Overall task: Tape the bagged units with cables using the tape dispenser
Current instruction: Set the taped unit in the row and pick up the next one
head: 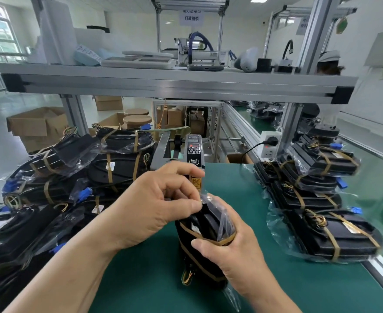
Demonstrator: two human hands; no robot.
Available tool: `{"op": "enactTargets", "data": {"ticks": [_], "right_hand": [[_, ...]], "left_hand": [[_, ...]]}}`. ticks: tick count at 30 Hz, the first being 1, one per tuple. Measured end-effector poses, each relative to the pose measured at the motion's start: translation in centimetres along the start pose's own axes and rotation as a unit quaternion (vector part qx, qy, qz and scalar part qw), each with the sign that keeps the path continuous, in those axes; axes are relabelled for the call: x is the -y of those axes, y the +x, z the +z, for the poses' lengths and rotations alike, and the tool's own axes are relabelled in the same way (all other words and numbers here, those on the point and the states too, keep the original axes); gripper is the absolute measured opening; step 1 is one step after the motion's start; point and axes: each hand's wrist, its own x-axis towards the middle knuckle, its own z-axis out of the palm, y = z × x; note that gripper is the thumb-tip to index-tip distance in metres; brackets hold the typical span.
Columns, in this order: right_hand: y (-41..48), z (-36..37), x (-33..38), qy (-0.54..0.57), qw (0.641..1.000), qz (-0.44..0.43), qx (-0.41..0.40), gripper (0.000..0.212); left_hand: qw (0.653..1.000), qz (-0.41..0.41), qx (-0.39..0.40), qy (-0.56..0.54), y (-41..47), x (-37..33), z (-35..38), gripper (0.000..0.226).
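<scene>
While the left hand [154, 206] pinches the crinkly clear plastic at the top of the bagged unit [208, 224], the right hand [233, 251] is wrapped around its middle, thumb pressed by a flat band of brown tape. The unit's a chunky black slab held upright over the matte green worktop [242, 195], just in front of the tape dispenser [194, 154], a boxy grey thing with a little button panel. Thin yellow-green wires loop out near the unit's bottom. Left of the dispenser sits a messy pile [73, 177] of glossy bagged units, brown-strapped, some with blue connectors. Right of it is a neater stack [317, 199].
</scene>
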Motion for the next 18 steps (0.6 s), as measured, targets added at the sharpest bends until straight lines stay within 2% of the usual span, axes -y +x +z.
{"op": "enactTargets", "data": {"ticks": [4,9,13,16,18], "right_hand": [[0.1,0.0,-0.1,0.010,1.000,-0.004,0.010,0.072],[0.1,-0.2,-0.2,-0.007,0.999,0.006,0.037,0.074],[-0.2,0.0,0.1,-0.006,0.993,0.014,0.115,0.073],[-0.5,-0.2,0.1,-0.005,0.996,0.010,0.093,0.074],[-0.6,-0.4,0.1,0.000,0.997,0.005,0.080,0.075]], "left_hand": [[0.999,-0.008,-0.024,-0.029,0.7,0.4,1.0,0.013],[0.998,-0.023,-0.051,-0.001,2.4,-0.2,1.2,0.007],[0.997,-0.056,-0.051,0.017,3.4,-1.1,2.1,0.006],[0.997,-0.077,-0.017,0.016,3.3,-1.9,1.8,0.007],[0.997,-0.071,-0.033,0.020,2.9,-2.4,0.9,0.008]]}}
